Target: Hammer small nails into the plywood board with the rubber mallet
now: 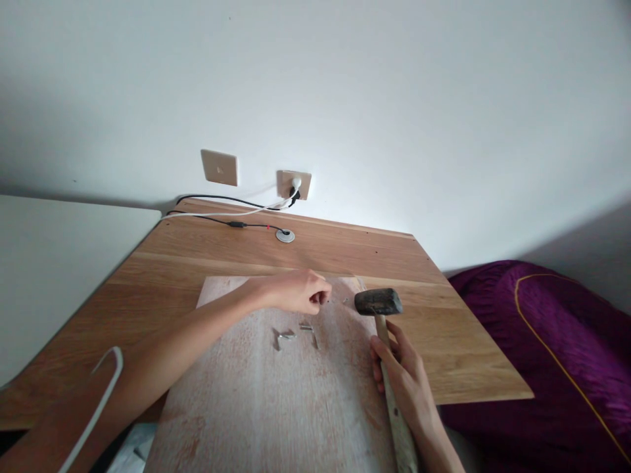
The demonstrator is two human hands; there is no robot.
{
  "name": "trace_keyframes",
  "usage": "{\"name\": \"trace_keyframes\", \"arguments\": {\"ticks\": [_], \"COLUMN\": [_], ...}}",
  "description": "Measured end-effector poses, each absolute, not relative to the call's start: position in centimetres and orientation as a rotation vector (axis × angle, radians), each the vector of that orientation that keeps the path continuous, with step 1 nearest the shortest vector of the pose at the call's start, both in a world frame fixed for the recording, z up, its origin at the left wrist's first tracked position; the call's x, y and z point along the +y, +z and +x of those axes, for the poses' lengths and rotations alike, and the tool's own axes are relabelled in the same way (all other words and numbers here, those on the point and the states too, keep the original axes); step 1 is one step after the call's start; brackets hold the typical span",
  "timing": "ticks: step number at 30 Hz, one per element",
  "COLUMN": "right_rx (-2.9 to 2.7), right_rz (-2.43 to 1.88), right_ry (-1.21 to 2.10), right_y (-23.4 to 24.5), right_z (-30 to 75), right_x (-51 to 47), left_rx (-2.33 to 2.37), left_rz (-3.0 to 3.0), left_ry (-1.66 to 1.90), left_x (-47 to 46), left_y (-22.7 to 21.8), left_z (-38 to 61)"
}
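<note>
Behind the pale, worn wooden board [236, 407] on the brown wooden desk [468, 348], black and white cables [217, 215] trail from a beige wall socket [304, 185]. Purple cloth with yellow piping [557, 328] bulges at the right. The left hand [303, 291] is curled tight over the board; its contents are hidden. The right hand [407, 368] grips the black-headed, wooden-handled mallet [392, 397], its handle end cut off. Small silvery metal pieces [306, 327] lie on the board, hard to make out. A white curved strip [106, 394] crosses the left forearm.
</note>
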State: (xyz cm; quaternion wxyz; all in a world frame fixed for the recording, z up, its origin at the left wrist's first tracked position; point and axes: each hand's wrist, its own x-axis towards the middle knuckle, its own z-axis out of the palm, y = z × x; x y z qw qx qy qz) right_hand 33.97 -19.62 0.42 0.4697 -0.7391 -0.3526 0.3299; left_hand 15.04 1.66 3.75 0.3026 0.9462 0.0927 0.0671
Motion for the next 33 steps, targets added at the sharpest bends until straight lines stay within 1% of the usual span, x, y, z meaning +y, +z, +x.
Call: {"name": "trace_keyframes", "arguments": {"ticks": [5,9,19,23,27,33], "right_rx": [-0.857,-0.859,-0.853,-0.874,-0.871,-0.854], "right_rz": [-1.806,-1.799,-1.798,-1.802,-1.801,-1.807], "right_ry": [0.804,0.801,0.822,0.809,0.82,0.831], "right_y": [0.7,0.7,0.3,0.4,0.6,0.5], "right_z": [33.7,33.7,34.0,34.0,33.9,33.9], "right_x": [-19.5,-19.6,-19.7,-19.7,-19.7,-19.7], "left_rx": [0.28,0.336,0.262,0.231,0.265,0.322], "left_rz": [2.51,2.622,2.746,2.672,2.492,2.358], "left_ry": [0.179,0.291,0.351,0.484,0.638,0.662], "left_x": [2.7,2.6,1.8,1.4,1.5,1.3], "left_y": [3.0,2.8,2.2,2.3,1.4,0.1], "left_z": [14.9,14.9,15.4,15.9,16.4,16.6]}}
